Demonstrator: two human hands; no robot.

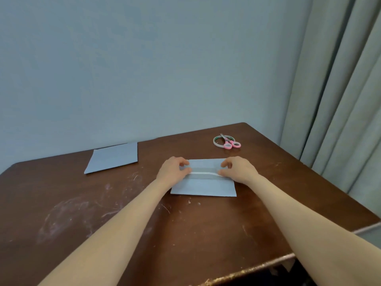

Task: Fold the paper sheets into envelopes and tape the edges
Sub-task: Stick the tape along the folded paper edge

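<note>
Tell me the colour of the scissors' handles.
Pink. The head view shows the scissors handles clearly, beside the tape roll.

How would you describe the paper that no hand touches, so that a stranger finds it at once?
Look at the brown table against the blue wall. At its far left, close to the wall, lies a flat grey-blue paper. Unlike the folded paper under the left hand and the right hand, it carries no strip of tape.

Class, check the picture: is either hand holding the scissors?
No: the scissors lie across the tape roll, apart from the left hand and right hand.
</note>
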